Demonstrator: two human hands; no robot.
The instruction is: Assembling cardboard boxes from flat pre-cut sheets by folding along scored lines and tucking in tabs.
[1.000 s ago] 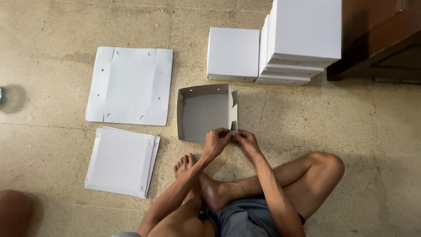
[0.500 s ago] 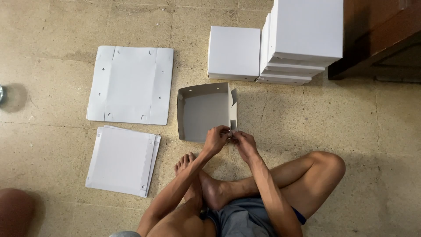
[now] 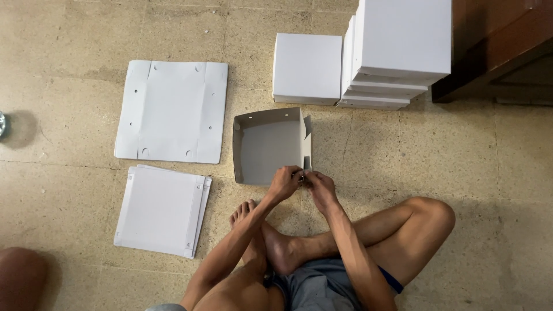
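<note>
A half-folded white cardboard box (image 3: 266, 144) lies open on the stone floor in front of my crossed legs. My left hand (image 3: 284, 183) pinches its near right corner from the inside edge. My right hand (image 3: 320, 189) grips the same corner from the outer side, where a side flap stands up. Both hands touch each other at that corner, fingers closed on the cardboard.
A flat unfolded box blank (image 3: 171, 111) lies at the left, and a stack of flat blanks (image 3: 161, 209) below it. One finished white box (image 3: 307, 68) and a tall stack of finished boxes (image 3: 398, 50) stand behind. Dark wooden furniture (image 3: 501, 46) fills the top right.
Both hands have stayed at the box's near right corner, shifting slightly as they press the flap together. The box itself has hardly moved.
</note>
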